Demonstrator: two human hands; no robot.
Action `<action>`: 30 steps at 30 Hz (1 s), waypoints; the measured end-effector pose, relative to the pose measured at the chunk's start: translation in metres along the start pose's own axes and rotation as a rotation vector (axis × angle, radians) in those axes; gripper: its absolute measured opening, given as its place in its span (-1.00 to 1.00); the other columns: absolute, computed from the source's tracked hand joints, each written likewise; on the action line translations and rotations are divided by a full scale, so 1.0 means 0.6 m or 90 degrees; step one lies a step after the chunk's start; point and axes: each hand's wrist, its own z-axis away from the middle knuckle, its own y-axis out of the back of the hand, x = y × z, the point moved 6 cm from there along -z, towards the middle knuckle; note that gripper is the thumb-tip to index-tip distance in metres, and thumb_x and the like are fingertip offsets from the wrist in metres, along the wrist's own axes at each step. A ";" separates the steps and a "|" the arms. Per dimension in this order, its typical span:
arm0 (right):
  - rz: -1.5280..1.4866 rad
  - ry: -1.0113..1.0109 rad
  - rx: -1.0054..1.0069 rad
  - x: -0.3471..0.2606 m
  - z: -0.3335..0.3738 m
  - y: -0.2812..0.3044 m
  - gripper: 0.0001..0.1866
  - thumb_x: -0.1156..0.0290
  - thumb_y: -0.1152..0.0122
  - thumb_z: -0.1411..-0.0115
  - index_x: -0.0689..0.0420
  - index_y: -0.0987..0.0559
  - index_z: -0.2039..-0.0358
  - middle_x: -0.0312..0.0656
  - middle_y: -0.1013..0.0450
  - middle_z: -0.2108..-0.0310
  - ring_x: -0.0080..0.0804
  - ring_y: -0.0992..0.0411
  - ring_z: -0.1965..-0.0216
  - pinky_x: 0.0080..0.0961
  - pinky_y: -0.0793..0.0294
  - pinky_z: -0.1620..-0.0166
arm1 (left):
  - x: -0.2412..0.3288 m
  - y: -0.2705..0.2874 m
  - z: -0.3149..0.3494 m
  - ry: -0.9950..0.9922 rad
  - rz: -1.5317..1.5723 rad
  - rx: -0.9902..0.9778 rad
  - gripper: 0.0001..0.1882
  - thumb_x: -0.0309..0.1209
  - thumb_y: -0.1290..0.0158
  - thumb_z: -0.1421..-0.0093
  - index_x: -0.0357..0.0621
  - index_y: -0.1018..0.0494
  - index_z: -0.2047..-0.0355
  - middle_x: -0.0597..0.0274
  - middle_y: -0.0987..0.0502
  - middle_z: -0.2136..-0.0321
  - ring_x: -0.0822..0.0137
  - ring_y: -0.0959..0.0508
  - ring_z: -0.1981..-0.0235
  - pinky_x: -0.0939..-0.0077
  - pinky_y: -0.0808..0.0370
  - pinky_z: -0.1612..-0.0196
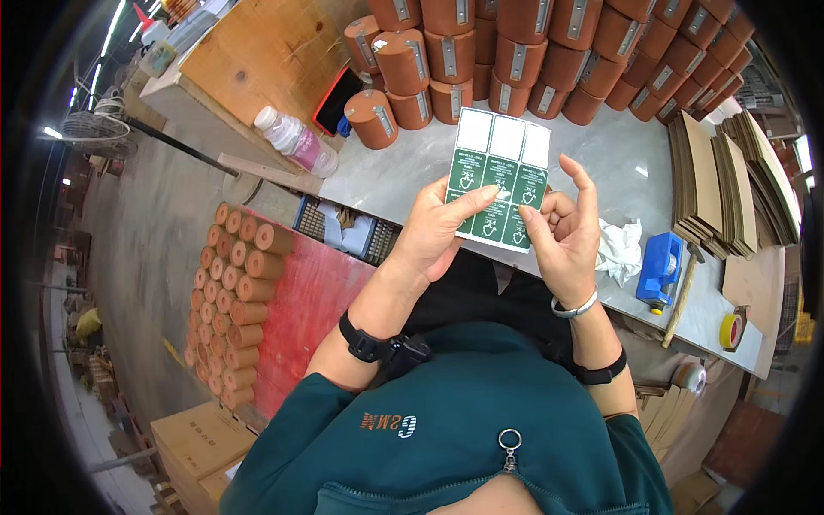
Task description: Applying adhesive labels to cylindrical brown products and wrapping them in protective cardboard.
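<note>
A sheet of green labels (pixel 502 167) is held up over the grey worktop (pixel 390 167). Its top row shows blank white backing, while the rows below still carry green stickers with white print. My left hand (pixel 436 225) grips the sheet's left side, thumb across the front and fingers hidden behind. At the lower right edge, my right hand (pixel 568 232) pinches the sheet with its thumb against curled fingers; its index finger points up, off the sheet. Whether a label corner is lifted there is too small to tell. Behind stand stacked reddish-brown cylinders (pixel 403 64) with metal strips on their sides.
A plastic bottle (pixel 296 142) stands at the left by a wooden box (pixel 253 64). To the right lie a white cloth (pixel 620 249), a blue tape dispenser (pixel 659 270), a hammer (pixel 684 292), yellow tape (pixel 730 330) and cardboard sheets (pixel 695 176). More cylinders (pixel 245 287) are piled at left.
</note>
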 end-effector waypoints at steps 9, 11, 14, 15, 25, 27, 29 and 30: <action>0.136 0.028 -0.066 -0.019 0.006 0.002 -0.44 0.68 -0.37 -0.20 0.24 -0.41 -0.19 -0.28 -0.51 0.37 -0.61 -0.47 0.36 -0.66 -0.44 0.34 | 0.009 -0.001 0.021 0.029 -0.073 -0.078 -0.61 -0.51 -0.25 -0.27 -0.29 -0.51 -0.10 0.13 -0.66 0.03 0.35 -0.68 0.06 0.41 -0.63 -0.06; 0.348 0.219 0.023 -0.055 0.009 0.003 -0.53 0.66 -0.45 -0.09 0.18 -0.52 -0.03 -0.25 -0.53 0.31 -0.44 -0.49 0.27 -0.51 -0.45 0.25 | 0.004 0.001 0.019 0.000 -0.063 -0.035 -0.63 -0.55 -0.23 -0.28 -0.29 -0.52 -0.09 0.13 -0.67 0.04 0.36 -0.68 0.07 0.41 -0.63 -0.04; 0.491 0.321 0.023 -0.077 0.015 -0.012 -0.62 0.59 -0.52 0.04 0.12 -0.62 0.17 -0.23 -0.54 0.24 -0.22 -0.47 0.16 -0.32 -0.41 0.10 | 0.003 -0.003 0.022 -0.011 -0.055 -0.018 -0.68 -0.58 -0.21 -0.29 -0.31 -0.54 -0.06 0.14 -0.68 0.07 0.39 -0.69 0.10 0.44 -0.65 -0.01; 0.505 0.332 0.003 -0.080 0.017 -0.016 -0.64 0.57 -0.54 0.08 0.10 -0.63 0.23 -0.22 -0.54 0.22 -0.15 -0.46 0.12 -0.27 -0.38 0.04 | 0.002 -0.005 0.024 -0.010 -0.059 -0.010 -0.69 -0.58 -0.21 -0.30 -0.31 -0.55 -0.05 0.15 -0.68 0.08 0.39 -0.69 0.10 0.44 -0.65 -0.01; 0.520 0.302 -0.068 -0.065 0.015 -0.022 -0.74 0.51 -0.50 0.02 0.08 -0.65 0.27 -0.31 -0.57 0.27 -0.24 -0.49 0.13 -0.25 -0.29 -0.03 | 0.014 -0.020 0.035 -0.085 -0.127 0.021 -0.87 -0.48 -0.19 -0.37 -0.26 -0.59 0.12 0.32 -0.65 0.23 0.56 -0.60 0.23 0.56 -0.58 0.13; 0.505 0.297 -0.079 -0.067 0.012 -0.021 -0.77 0.54 -0.47 0.00 0.08 -0.65 0.29 -0.32 -0.57 0.29 -0.26 -0.50 0.15 -0.25 -0.29 -0.03 | 0.016 -0.022 0.036 -0.094 -0.153 0.010 -0.88 -0.47 -0.19 -0.38 -0.26 -0.59 0.14 0.33 -0.65 0.25 0.58 -0.58 0.25 0.57 -0.57 0.15; 0.498 0.292 -0.092 -0.069 0.010 -0.019 -0.79 0.56 -0.45 -0.01 0.08 -0.65 0.31 -0.33 -0.57 0.30 -0.27 -0.51 0.16 -0.24 -0.29 -0.04 | 0.019 -0.024 0.038 -0.113 -0.198 0.008 -0.88 -0.47 -0.18 -0.38 -0.27 -0.58 0.15 0.35 -0.64 0.28 0.59 -0.57 0.27 0.59 -0.56 0.18; 0.500 0.290 -0.100 -0.070 0.009 -0.018 -0.79 0.57 -0.44 -0.01 0.08 -0.65 0.31 -0.33 -0.58 0.31 -0.27 -0.51 0.17 -0.24 -0.29 -0.04 | 0.020 -0.025 0.038 -0.120 -0.220 0.009 -0.89 -0.48 -0.18 -0.38 -0.27 -0.58 0.16 0.35 -0.64 0.29 0.60 -0.57 0.28 0.59 -0.56 0.19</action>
